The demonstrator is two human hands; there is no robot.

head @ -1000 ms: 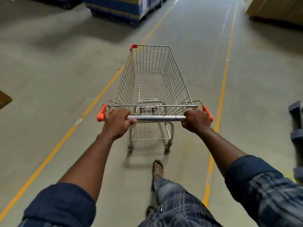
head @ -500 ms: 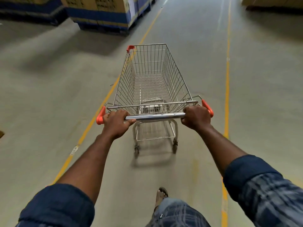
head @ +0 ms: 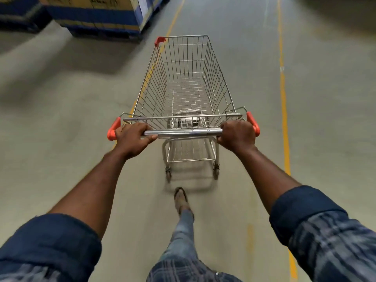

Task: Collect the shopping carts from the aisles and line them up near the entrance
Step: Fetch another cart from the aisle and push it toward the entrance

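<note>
The stacked boxes (head: 95, 15) stand ahead on the left, so a drift that way could clip them. The empty cart (head: 184, 88) rolls on the floor (head: 50, 119) between 2 yellow lines, its front corner over the left one. The left hand (head: 133, 139) and right hand (head: 237, 135) are closed around its handle (head: 183, 132); uneven pushing would cause the swerve.

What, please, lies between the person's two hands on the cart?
In the head view, only a bare stretch of the cart's metal handle bar lies between the left hand and the right hand; nothing hangs on it.
</note>
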